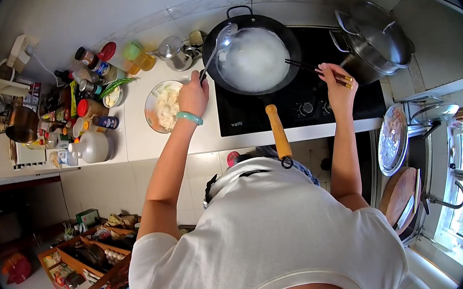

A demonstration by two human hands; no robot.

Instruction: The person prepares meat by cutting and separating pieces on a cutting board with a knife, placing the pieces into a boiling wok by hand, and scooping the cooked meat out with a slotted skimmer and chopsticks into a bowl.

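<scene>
My left hand (194, 97), with a green bangle at the wrist, is closed around the dark handle of a metal skimmer (225, 36). The skimmer's head rests at the left rim of a black wok (287, 31), which holds cloudy white, foamy liquid (255, 58). Beneath and beside that hand sits a bowl (149, 103) of pale, wet-looking food pieces (168, 107). In my right hand (338, 80) is a pair of chopsticks (310, 66), their dark tips at the wok's right edge. The wok's wooden handle (278, 133) points toward my body.
A lidded steel pot (375, 40) stands right of the wok on the black cooktop (245, 117). Left on the counter are a metal kettle (175, 53), an oil jug (143, 60), several condiment jars (91, 108) and a white jug (92, 147). A wooden shelf unit (82, 243) stands behind at left.
</scene>
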